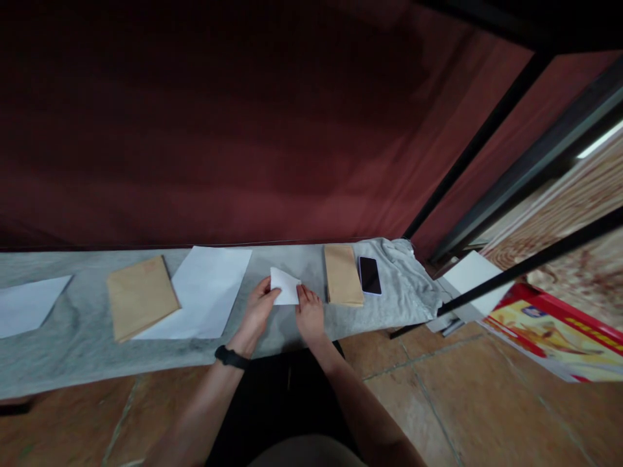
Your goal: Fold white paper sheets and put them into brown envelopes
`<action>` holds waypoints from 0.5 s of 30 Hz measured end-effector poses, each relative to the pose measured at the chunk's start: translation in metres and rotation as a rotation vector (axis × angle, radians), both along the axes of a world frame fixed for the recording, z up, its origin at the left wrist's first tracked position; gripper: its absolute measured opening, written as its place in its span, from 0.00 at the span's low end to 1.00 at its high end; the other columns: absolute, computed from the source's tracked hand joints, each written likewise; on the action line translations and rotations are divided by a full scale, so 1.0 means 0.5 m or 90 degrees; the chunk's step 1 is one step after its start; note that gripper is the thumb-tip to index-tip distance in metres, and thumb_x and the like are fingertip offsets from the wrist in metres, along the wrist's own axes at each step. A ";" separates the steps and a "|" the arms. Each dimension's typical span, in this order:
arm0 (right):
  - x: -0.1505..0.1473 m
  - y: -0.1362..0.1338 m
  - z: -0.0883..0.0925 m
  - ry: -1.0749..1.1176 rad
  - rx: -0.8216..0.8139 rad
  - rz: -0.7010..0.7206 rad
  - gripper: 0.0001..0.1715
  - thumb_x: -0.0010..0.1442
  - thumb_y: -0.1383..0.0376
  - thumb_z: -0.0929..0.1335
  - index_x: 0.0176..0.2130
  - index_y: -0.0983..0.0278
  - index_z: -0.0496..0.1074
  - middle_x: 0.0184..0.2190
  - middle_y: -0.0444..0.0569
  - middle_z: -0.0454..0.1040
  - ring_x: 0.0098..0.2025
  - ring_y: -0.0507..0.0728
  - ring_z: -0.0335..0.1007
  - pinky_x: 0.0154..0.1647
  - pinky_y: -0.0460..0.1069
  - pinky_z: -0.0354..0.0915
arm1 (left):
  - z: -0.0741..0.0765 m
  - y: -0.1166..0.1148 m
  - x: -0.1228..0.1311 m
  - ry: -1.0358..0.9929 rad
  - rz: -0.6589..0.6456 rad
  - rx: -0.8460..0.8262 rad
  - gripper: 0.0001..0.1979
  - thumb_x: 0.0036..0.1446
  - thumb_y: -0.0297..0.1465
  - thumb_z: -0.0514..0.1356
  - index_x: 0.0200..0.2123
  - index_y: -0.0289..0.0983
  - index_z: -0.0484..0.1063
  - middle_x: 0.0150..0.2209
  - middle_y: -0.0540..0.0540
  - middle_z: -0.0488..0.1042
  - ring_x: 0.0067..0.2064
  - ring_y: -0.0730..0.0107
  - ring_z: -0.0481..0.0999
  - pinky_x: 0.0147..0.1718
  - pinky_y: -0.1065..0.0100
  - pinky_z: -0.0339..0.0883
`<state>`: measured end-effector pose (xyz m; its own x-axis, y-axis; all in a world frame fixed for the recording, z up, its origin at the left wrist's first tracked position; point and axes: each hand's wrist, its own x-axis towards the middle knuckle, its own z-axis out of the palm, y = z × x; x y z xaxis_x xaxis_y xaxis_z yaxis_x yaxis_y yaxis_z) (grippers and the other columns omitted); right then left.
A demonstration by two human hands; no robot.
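A small folded sheet of white paper [285, 288] is held between my two hands, just above the grey cloth of the bench. My left hand [261, 303], with a dark band on the wrist, is closed on its left edge, thumb on top. At the right edge my right hand [309, 311] has its fingers pressed on the paper. Right of my hands lies a brown paper envelope [343, 274]. To the left, larger white sheets [209, 292] lie flat, partly covered by brown envelopes [141, 297].
Beside the right envelope lies a phone [370, 275] with a dark screen. The cloth-covered bench [292, 327] runs along a dark red curtain [219, 162]. Black metal bars [477, 146] and a red and yellow box [555, 331] stand at the right. Another white sheet [32, 303] lies far left.
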<state>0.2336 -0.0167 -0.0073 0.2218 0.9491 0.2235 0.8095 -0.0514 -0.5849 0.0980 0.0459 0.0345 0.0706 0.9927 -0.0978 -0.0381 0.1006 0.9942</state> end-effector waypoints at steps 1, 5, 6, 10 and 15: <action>-0.004 0.010 0.009 0.078 0.007 -0.004 0.26 0.68 0.68 0.61 0.63 0.64 0.69 0.61 0.55 0.73 0.62 0.60 0.70 0.64 0.55 0.64 | 0.007 -0.003 0.000 -0.009 -0.008 -0.008 0.28 0.55 0.46 0.63 0.54 0.36 0.74 0.49 0.39 0.80 0.47 0.57 0.80 0.40 0.62 0.75; -0.034 0.033 0.017 0.515 0.035 -0.038 0.26 0.73 0.56 0.57 0.53 0.68 0.75 0.44 0.57 0.82 0.43 0.60 0.81 0.44 0.52 0.75 | -0.007 -0.020 -0.009 0.030 0.032 -0.048 0.27 0.66 0.47 0.55 0.62 0.40 0.67 0.57 0.37 0.76 0.55 0.59 0.77 0.42 0.63 0.75; -0.043 0.033 0.013 0.607 0.042 -0.048 0.28 0.72 0.53 0.58 0.51 0.69 0.75 0.42 0.57 0.83 0.40 0.60 0.81 0.40 0.52 0.76 | -0.019 -0.026 -0.010 0.032 0.035 -0.067 0.28 0.64 0.44 0.58 0.64 0.40 0.65 0.55 0.37 0.77 0.53 0.59 0.79 0.42 0.63 0.75; -0.061 0.023 -0.015 0.768 0.032 -0.057 0.29 0.64 0.45 0.65 0.46 0.67 0.75 0.39 0.57 0.83 0.37 0.60 0.80 0.34 0.51 0.75 | -0.068 -0.039 -0.010 -0.012 0.007 -0.106 0.39 0.55 0.31 0.65 0.68 0.38 0.58 0.42 0.43 0.82 0.41 0.62 0.82 0.40 0.60 0.76; -0.014 0.014 -0.051 0.624 0.016 -0.111 0.27 0.63 0.47 0.64 0.45 0.66 0.74 0.32 0.53 0.80 0.29 0.58 0.77 0.30 0.51 0.73 | -0.088 -0.001 -0.040 0.156 -0.049 0.020 0.46 0.52 0.26 0.59 0.73 0.33 0.45 0.37 0.45 0.81 0.35 0.63 0.81 0.37 0.62 0.76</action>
